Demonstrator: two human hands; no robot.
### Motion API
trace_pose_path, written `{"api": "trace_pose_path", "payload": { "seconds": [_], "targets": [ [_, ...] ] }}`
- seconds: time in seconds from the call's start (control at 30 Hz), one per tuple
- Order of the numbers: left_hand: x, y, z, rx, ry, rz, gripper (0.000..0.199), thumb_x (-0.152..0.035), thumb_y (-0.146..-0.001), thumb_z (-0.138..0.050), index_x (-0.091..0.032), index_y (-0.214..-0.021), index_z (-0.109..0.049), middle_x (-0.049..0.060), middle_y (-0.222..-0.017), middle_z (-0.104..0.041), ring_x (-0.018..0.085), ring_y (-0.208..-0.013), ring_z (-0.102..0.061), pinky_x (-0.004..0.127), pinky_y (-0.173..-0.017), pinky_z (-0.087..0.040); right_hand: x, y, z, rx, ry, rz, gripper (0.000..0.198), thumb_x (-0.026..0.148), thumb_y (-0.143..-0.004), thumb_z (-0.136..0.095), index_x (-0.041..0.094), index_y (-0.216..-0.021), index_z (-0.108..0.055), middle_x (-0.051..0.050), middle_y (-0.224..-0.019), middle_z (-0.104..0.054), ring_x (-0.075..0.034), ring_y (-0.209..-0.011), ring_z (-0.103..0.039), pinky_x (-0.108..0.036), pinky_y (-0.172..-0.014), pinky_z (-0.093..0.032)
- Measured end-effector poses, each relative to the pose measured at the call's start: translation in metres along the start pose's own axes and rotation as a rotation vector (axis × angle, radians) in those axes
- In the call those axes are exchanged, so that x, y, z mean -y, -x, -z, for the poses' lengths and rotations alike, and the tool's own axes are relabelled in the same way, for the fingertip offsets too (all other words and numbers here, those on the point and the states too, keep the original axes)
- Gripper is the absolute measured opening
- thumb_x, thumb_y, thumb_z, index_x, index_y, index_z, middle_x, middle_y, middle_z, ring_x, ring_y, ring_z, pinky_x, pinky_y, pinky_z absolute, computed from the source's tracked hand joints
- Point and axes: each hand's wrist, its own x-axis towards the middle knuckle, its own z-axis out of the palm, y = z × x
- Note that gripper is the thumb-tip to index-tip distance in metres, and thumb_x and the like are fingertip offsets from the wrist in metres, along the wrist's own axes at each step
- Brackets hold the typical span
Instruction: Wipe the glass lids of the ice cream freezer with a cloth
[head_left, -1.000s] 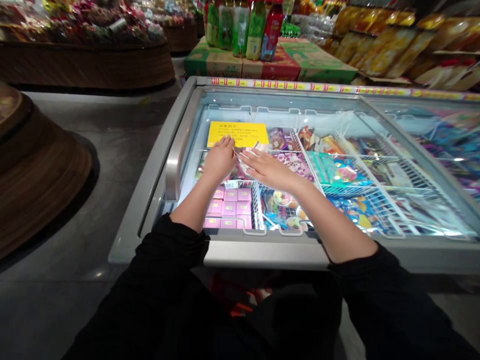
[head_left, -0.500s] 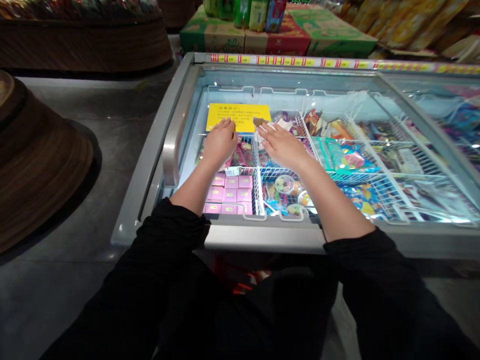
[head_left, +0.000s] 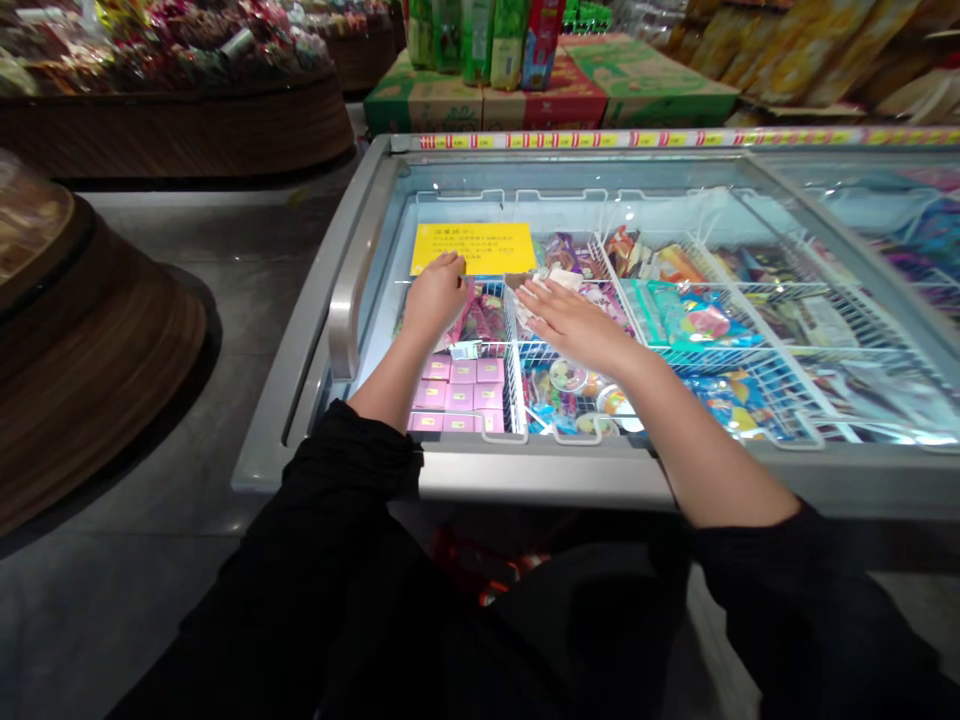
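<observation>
My right hand (head_left: 568, 318) lies palm down over the freezer's glass lid (head_left: 465, 208), fingers stretched forward. Under it is a crumpled white cloth (head_left: 564, 279) with a brownish corner, partly hidden by the palm. To its left, my left hand (head_left: 435, 298) rests above the glass with its fingers curled in; whether anything is inside them is hidden. A yellow notice (head_left: 472, 245) lies just beyond the left hand. Below the glass, pink boxes (head_left: 463, 397) and packaged ice creams (head_left: 686, 312) sit in white wire baskets.
A metal handle (head_left: 345, 325) stands at the lid's left side. Price labels (head_left: 540, 141) line the freezer's back rim. Behind stand cartons (head_left: 660, 95) with green bottles (head_left: 478, 45) on top. A round wooden display (head_left: 90, 330) is on the floor at left.
My right hand and the white cloth have drawn back toward me, off the notice's lower edge. My left fingers are more curled. The view has tilted up slightly.
</observation>
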Motion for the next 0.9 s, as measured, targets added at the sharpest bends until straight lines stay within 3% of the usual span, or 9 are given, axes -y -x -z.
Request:
{"api": "trace_pose_path", "payload": {
  "seconds": [0.2, 0.4, 0.5, 0.6, 0.67, 0.77, 0.9],
  "targets": [
    [-0.007, 0.002, 0.005, -0.002, -0.015, -0.014, 0.046, -0.005, -0.098, -0.043, -0.019, -0.130, -0.072, 0.011, -0.154, -0.065, 0.025, -0.151, -0.054, 0.044, -0.126, -0.046, 0.030, -0.028, -0.011, -0.026, 0.062, -0.021, 0.062, 0.041, -0.111, -0.031, 0.031, -0.172, -0.035, 0.003, -0.179, -0.031, -0.033, -0.166, -0.024, -0.058, -0.136, -0.022],
    [-0.008, 0.016, 0.008, 0.075, -0.078, -0.060, 0.050, -0.007, -0.102, -0.040, -0.008, -0.148, -0.059, 0.019, -0.167, -0.048, 0.028, -0.159, -0.043, 0.048, -0.130, -0.036, 0.056, 0.021, -0.014, 0.012, 0.057, 0.145, 0.059, 0.042, -0.111, -0.032, 0.034, -0.168, -0.042, 0.002, -0.177, -0.036, -0.030, -0.166, -0.026, -0.057, -0.135, -0.025],
    [-0.003, 0.042, 0.012, 0.136, -0.102, -0.095, 0.055, -0.012, -0.106, -0.038, -0.006, -0.160, -0.047, 0.022, -0.172, -0.039, 0.029, -0.163, -0.036, 0.050, -0.133, -0.030, 0.052, 0.059, -0.011, 0.001, 0.042, 0.147, 0.058, 0.043, -0.111, -0.033, 0.035, -0.168, -0.041, 0.001, -0.176, -0.038, -0.029, -0.166, -0.027, -0.056, -0.134, -0.027],
    [0.001, 0.083, 0.023, 0.215, -0.107, -0.154, 0.058, -0.016, -0.109, -0.035, -0.013, -0.167, -0.038, 0.016, -0.175, -0.034, 0.029, -0.165, -0.029, 0.050, -0.133, -0.029, 0.043, 0.078, -0.008, -0.005, 0.048, 0.085, 0.059, 0.045, -0.111, -0.033, 0.034, -0.169, -0.039, -0.001, -0.176, -0.036, -0.029, -0.165, -0.028, -0.055, -0.133, -0.029],
    [0.001, 0.112, 0.031, 0.260, -0.107, -0.198, 0.059, -0.019, -0.110, -0.036, -0.015, -0.169, -0.036, 0.013, -0.177, -0.032, 0.028, -0.166, -0.025, 0.049, -0.135, -0.025, 0.043, 0.075, -0.010, -0.023, 0.061, 0.029, 0.060, 0.045, -0.111, -0.032, 0.031, -0.170, -0.039, -0.002, -0.177, -0.035, -0.030, -0.165, -0.028, -0.056, -0.134, -0.029],
    [-0.005, 0.145, 0.041, 0.277, -0.118, -0.159, 0.059, -0.021, -0.110, -0.035, -0.013, -0.169, -0.035, 0.013, -0.176, -0.032, 0.028, -0.166, -0.025, 0.047, -0.135, -0.027, 0.061, 0.057, -0.017, -0.088, 0.075, -0.067, 0.060, 0.042, -0.111, -0.032, 0.031, -0.170, -0.039, -0.002, -0.176, -0.038, -0.033, -0.165, -0.028, -0.059, -0.133, -0.029],
    [-0.014, 0.159, 0.045, 0.239, -0.112, -0.118, 0.056, -0.021, -0.111, -0.033, -0.011, -0.165, -0.042, 0.013, -0.174, -0.037, 0.027, -0.165, -0.031, 0.045, -0.135, -0.029, 0.108, 0.041, -0.026, -0.091, 0.082, -0.016, 0.061, 0.037, -0.111, -0.030, 0.023, -0.169, -0.042, -0.004, -0.174, -0.041, -0.035, -0.164, -0.031, -0.059, -0.133, -0.031]
  ]
}}
